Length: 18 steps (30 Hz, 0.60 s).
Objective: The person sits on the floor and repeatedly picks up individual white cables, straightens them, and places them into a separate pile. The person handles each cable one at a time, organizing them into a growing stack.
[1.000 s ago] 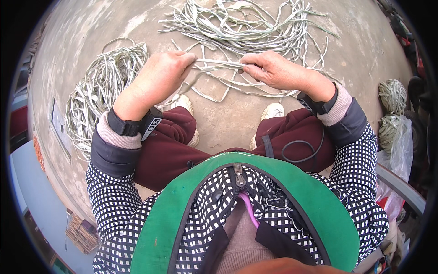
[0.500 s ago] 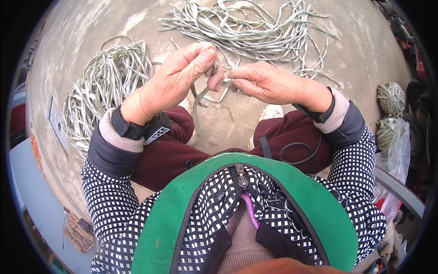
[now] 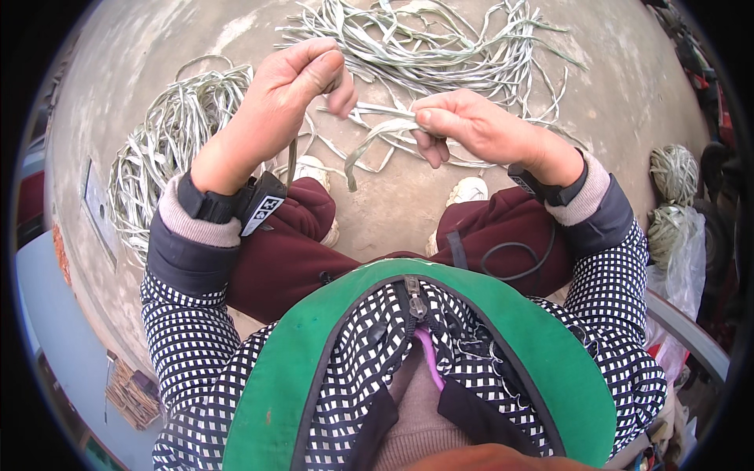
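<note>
My left hand (image 3: pixel 302 86) is raised at the upper left with fingers curled; a dull strip (image 3: pixel 292 153) hangs just below it, and what lies inside the fingers is partly hidden. My right hand (image 3: pixel 467 125) pinches pale silvery-green flat strands (image 3: pixel 377 129) between thumb and fingers, with a loose length looping down to the left. Behind both hands on the concrete floor lie a long tangled bundle of the same strands (image 3: pixel 424 47) at the top and a looped heap (image 3: pixel 157 157) at the left.
Two wound hanks (image 3: pixel 671 173) and a clear plastic bag (image 3: pixel 679 275) sit at the right beside a metal bar (image 3: pixel 699 337). A pale blue board (image 3: pixel 55 306) and bundled sticks (image 3: pixel 129 392) are at the lower left. My knees and pale shoes frame the floor below my hands.
My left hand came inward to the right hand, then moved up and left, away from it. My right hand shifted slightly right, and the strands held taut earlier now droop from its fingers.
</note>
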{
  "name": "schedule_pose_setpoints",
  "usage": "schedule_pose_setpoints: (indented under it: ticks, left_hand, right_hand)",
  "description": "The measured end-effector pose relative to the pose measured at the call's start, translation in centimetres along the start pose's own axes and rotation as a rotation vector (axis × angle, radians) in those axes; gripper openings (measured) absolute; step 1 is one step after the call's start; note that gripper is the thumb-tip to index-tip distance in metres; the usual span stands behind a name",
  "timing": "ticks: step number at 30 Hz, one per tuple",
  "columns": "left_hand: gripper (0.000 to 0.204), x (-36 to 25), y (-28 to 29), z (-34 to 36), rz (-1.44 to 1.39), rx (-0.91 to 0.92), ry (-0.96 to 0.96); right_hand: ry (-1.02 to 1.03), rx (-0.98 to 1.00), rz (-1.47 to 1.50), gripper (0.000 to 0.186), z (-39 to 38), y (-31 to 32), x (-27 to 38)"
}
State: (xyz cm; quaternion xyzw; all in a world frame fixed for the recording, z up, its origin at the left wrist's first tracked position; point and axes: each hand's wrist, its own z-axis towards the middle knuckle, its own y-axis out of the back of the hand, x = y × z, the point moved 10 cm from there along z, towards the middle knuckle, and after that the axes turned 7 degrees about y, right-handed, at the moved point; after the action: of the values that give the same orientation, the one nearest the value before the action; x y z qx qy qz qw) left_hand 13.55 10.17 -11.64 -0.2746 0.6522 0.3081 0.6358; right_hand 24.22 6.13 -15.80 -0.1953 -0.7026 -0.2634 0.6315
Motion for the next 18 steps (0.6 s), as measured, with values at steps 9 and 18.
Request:
schedule_pose_setpoints:
  ticks: [9,18]
  left_hand:
    - [0.019,-5.6,0.5,-2.1,0.786,-0.425,-0.446]
    - [0.018,-0.8,-1.9,0.5,0.436,-0.038,-0.045]
  right_hand:
    - [-0.044,-0.174,0.491,0.032,-0.9,2.2,-1.9]
    - [-0.045,-0.124,0.467,0.033,-0.6,2.0,-2.2]
